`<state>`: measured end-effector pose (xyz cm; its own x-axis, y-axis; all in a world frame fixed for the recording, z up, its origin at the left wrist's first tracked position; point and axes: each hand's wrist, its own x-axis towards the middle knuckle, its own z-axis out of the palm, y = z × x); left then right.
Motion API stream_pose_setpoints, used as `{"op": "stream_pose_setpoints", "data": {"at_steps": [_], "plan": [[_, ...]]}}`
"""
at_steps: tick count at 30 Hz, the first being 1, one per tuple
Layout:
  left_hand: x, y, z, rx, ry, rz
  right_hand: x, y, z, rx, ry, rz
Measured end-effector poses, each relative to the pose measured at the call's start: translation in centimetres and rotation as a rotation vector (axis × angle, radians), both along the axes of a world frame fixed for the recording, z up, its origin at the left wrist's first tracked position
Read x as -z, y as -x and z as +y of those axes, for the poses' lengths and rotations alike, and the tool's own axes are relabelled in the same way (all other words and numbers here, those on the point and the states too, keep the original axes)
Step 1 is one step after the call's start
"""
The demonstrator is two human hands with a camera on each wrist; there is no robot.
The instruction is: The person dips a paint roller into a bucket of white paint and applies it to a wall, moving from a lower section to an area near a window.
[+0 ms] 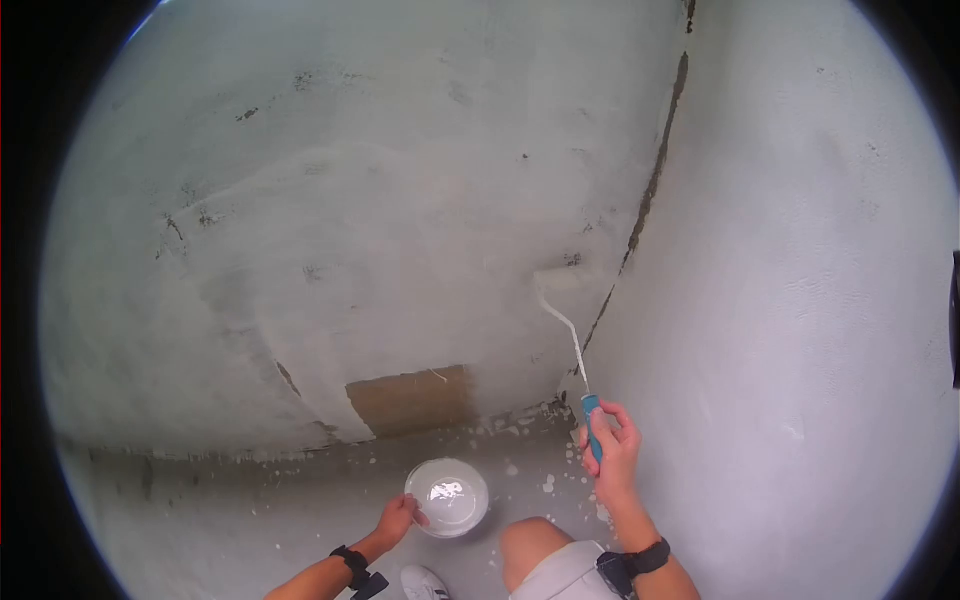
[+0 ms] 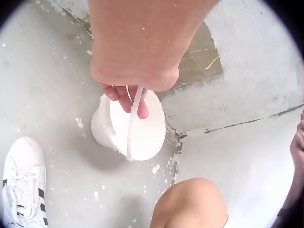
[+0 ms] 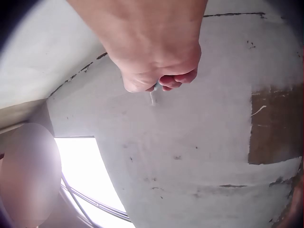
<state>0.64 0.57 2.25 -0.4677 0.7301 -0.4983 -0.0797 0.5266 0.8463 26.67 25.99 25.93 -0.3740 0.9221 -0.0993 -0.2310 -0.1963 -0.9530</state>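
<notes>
My right hand (image 1: 616, 455) grips the blue handle of a paint roller (image 1: 592, 425). Its bent metal rod reaches up to a white roller head that overlaps the wall near the corner crack. In the right wrist view, my hand (image 3: 156, 61) hides most of the roller. At the left side of a white paint bucket (image 1: 447, 530), low over the floor, is my left hand (image 1: 398, 520). The left wrist view shows its fingers curled at the bucket's (image 2: 102, 128) pale handle strip (image 2: 133, 123). White paint shines inside the bucket.
The grey-white wall (image 1: 400, 230) has dark scuffs and a brown bare patch (image 1: 412, 400) low down. A dark crack (image 1: 655, 175) runs along the corner with the right wall (image 1: 810, 300). Paint drops spot the floor (image 1: 270, 510). A white shoe (image 2: 26, 175) and a bent knee (image 2: 192, 204) are close by.
</notes>
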Motion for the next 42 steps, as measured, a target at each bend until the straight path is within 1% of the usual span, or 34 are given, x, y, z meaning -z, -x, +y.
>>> {"op": "stream_pose_setpoints", "data": {"at_steps": [4, 7, 11, 14, 17, 20, 23, 26, 29, 35, 38, 39, 42], "plan": [[-0.2, 0.0, 0.3, -0.019, 0.004, -0.014, 3.1, -0.6, 2.7, 0.011, 0.029, -0.037], [0.3, -0.1, 0.1, -0.046, -0.008, -0.041, 3.8, -0.5, 3.3, -0.003, 0.094, -0.012], [0.4, 0.1, 0.2, -0.063, -0.003, -0.047, 3.0, -0.9, 4.6, -0.030, 0.120, -0.015], [-0.6, -0.3, 0.5, -0.131, -0.024, -0.106, 0.1, -0.5, 4.8, -0.070, 0.124, 0.016], [-0.8, -0.4, 0.7, -0.127, 0.008, -0.096, -0.5, -0.6, 4.5, -0.045, 0.135, -0.011], [-0.9, -0.5, 0.7, -0.099, 0.022, -0.056, 0.4, -0.1, 4.1, -0.015, 0.052, 0.000], [-1.0, -0.8, 0.9, -0.085, -0.006, -0.068, 3.2, 0.6, 4.4, 0.021, -0.061, 0.007], [-0.8, -0.7, 0.5, -0.100, 0.040, -0.027, 3.8, 1.2, 4.4, 0.019, -0.068, 0.029], [-0.7, -0.6, 0.3, -0.079, 0.018, -0.040, 4.8, 1.3, 4.7, 0.041, -0.155, 0.027], [-0.9, -1.0, 0.3, -0.090, -0.037, -0.054, 8.7, 4.0, 5.4, 0.191, -0.411, -0.047], [-1.0, -1.2, 0.4, -0.120, -0.044, -0.091, 10.1, 5.4, 6.0, 0.175, -0.312, -0.032], [-1.1, -1.0, 0.4, -0.103, -0.035, -0.064, 9.7, 5.6, 6.1, 0.174, -0.323, -0.020], [-1.2, -1.3, 0.8, -0.082, -0.009, -0.039, 6.0, 6.3, 7.8, 0.133, -0.355, 0.019]]}}
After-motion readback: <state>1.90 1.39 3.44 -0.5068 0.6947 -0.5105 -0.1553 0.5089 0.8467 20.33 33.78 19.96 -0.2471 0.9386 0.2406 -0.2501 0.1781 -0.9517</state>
